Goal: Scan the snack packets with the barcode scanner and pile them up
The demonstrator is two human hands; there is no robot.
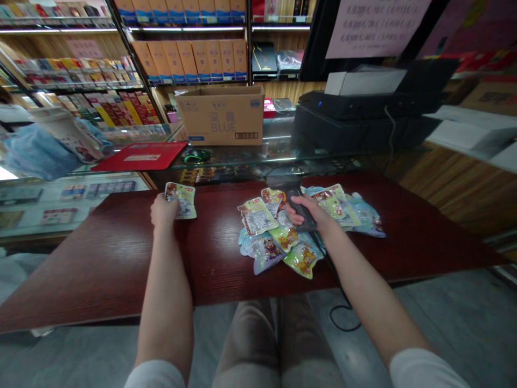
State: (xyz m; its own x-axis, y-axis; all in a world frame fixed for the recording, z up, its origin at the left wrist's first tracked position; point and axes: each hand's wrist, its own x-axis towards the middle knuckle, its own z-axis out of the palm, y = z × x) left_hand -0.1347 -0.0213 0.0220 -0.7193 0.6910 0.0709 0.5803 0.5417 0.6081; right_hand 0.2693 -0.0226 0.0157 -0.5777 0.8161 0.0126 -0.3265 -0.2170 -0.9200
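Observation:
My left hand (163, 212) grips a small green-and-white snack packet (183, 202) by its left side, at the far left part of the dark red table (121, 258). A black handheld barcode scanner (302, 207) is in my right hand (309, 211), its fingers wrapped round the handle. Under and around the scanner lies a loose heap of shiny snack packets (258, 217), some green, some blue and purple. More packets (337, 205) spread to the right, partly hidden by my right hand and wrist.
Behind the table stands a glass counter with a cardboard box (224, 118), a red mat (141, 156), a mouse (196, 156) and a black machine (359, 121). A blue cloth and tumbler (67, 134) sit at left. The scanner's cable (343, 318) hangs past the table's front edge.

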